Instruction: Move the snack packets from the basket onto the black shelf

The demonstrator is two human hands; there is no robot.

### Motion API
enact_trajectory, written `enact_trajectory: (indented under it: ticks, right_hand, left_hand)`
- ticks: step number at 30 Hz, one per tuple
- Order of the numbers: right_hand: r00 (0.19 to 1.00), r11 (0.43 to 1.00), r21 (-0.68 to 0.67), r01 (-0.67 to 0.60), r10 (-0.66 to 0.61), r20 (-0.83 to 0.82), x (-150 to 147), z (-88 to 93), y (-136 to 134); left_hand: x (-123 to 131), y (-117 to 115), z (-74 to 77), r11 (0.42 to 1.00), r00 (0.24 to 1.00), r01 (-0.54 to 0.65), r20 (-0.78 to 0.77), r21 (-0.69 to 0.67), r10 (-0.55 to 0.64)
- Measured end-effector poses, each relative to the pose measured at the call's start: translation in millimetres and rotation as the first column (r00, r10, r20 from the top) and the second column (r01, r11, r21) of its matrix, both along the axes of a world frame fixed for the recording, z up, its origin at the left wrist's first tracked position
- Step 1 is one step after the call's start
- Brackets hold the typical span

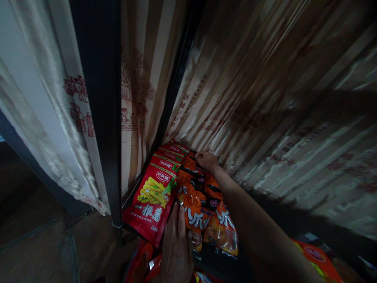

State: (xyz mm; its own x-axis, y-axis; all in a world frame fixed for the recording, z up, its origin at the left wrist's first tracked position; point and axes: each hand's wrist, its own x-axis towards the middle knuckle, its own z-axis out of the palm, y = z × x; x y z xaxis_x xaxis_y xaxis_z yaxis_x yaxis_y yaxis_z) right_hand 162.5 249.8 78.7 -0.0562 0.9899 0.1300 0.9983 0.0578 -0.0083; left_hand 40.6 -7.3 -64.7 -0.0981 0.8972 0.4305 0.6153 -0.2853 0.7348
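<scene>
Red snack bags (153, 196) with yellow stick snacks pictured on them lie overlapped in a row on a dark shelf. Beside them are several orange and black snack bags (193, 204) with clear windows, in two rows. My left hand (176, 251) lies with fingers stretched flat along the seam between the nearest red bag and an orange one, touching them. At the far end of the orange rows, my right hand (207, 161) has its fingers curled together at the top edge of a rear orange bag. Its fingertips are small and dim.
Pale curtains (235, 102) with reddish prints hang behind the bags and to the left. A dark upright post (103, 110) stands left of the shelf. More red packets (144, 263) sit at the near edge, and an orange-red package (316, 257) lies at the lower right.
</scene>
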Motion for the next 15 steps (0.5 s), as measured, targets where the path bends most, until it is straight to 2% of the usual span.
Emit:
enact_trajectory:
  ticks: [5,10,15]
  right_hand:
    - [0.99,0.989,-0.06,-0.138,0.14,0.031,3,7.9,13]
    - [0.987,0.98,-0.143,-0.14,0.15,0.059,-1,6.2,26]
    - [0.987,0.973,-0.198,-0.12,0.138,0.08,0,5.7,33]
  left_hand:
    - [-5,-2,4.9,0.996,0.995,0.079,0.063,-0.037,-0.076]
    - [-15,-1,15.1,0.991,0.989,0.129,0.08,-0.04,-0.125]
    - [-15,0,17.3,0.991,0.989,0.13,0.079,-0.032,-0.127]
